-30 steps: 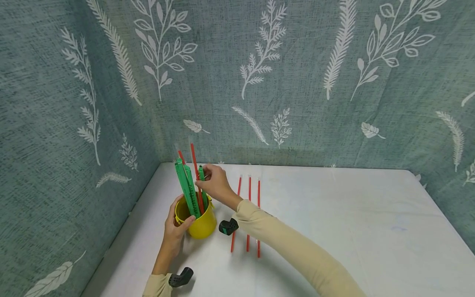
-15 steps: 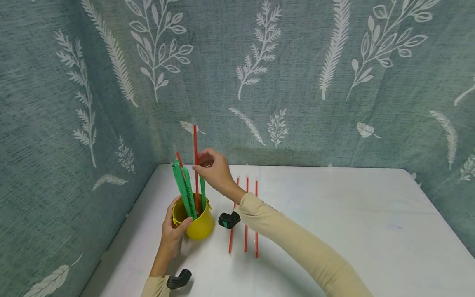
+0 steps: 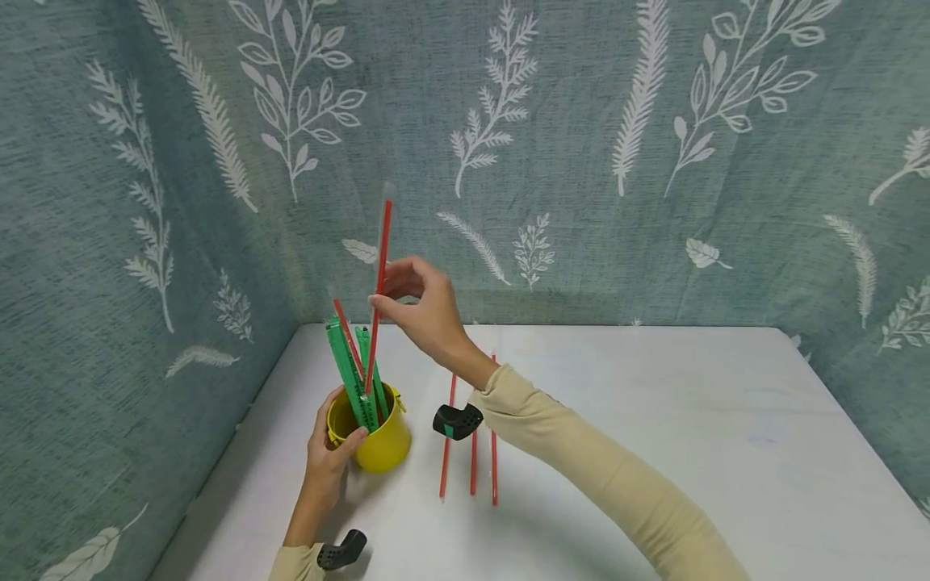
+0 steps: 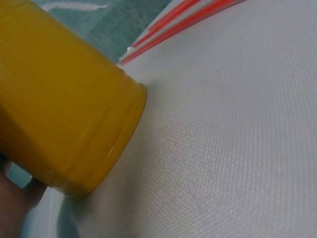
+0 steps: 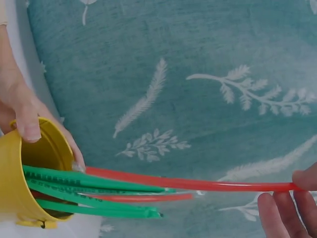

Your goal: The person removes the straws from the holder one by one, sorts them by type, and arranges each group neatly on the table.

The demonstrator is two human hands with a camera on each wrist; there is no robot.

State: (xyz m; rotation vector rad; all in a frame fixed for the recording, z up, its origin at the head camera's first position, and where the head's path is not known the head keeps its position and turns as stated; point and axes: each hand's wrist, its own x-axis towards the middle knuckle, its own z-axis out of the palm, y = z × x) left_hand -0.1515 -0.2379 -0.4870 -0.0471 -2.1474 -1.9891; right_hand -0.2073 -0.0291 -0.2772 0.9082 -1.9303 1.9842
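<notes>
My right hand (image 3: 425, 311) pinches a red straw (image 3: 384, 242) in a clear wrapper, held upright above a yellow bucket (image 3: 388, 448). In the right wrist view the lower end of that straw is right at the bucket's mouth. Inside the bucket stand several long green packets (image 3: 341, 355) with dark print and another red straw (image 3: 347, 327). My left hand (image 3: 327, 452) grips the bucket's left side, thumb over the rim. The left wrist view shows the yellow bucket wall (image 4: 64, 94) close up, its base against the white cloth.
Several wrapped red straws (image 3: 474, 464) lie side by side on the white table (image 3: 625, 436), right of the bucket and partly under my right forearm. A patterned green-grey cloth (image 3: 567, 145) hangs behind the table and along its left side.
My right hand has risen, drawing the red straw upward out of the bucket. The left hand stays on the bucket. The head view has shifted slightly to the right.
</notes>
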